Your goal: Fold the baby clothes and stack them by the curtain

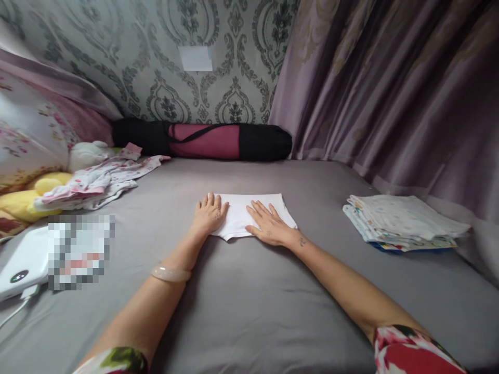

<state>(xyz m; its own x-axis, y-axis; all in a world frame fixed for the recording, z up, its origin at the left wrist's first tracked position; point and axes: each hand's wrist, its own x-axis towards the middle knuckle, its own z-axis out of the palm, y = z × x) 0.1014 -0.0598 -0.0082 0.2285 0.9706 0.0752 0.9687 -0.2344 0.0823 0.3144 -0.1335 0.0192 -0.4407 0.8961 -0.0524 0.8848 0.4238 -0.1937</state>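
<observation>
- One white device (23,262) is lying at the far left, with one white cable (17,314) plugging into it; one blurred item (80,254) is sitting just beside it.
- One yellow soft toy (17,205) and one printed garment (99,179) are lying behind these, the garment partly covering the toy.
- One long bag (205,141) is lying along the patterned wall (128,62).
- One left hand (210,215) is pressing palm down on the left end of the white cloth (236,213); its fingers are stretching out, slightly spread, gripping nothing.
- One white cloth is lying flat in the middle, between and under both hands.
- One right hand (270,224) is resting flat on the cloth's right part, its fingers spreading wide and gripping nothing.
- One stack of folded cloths (405,221) is standing well apart at the right, near one curtain (370,93); its exact count is not showing.
- The cloth's far edge is running nearly straight; its right edge is slanting outward.
- The grey sheet (249,301) is stretching on both sides of the cloth, giving the hands room sideways.
</observation>
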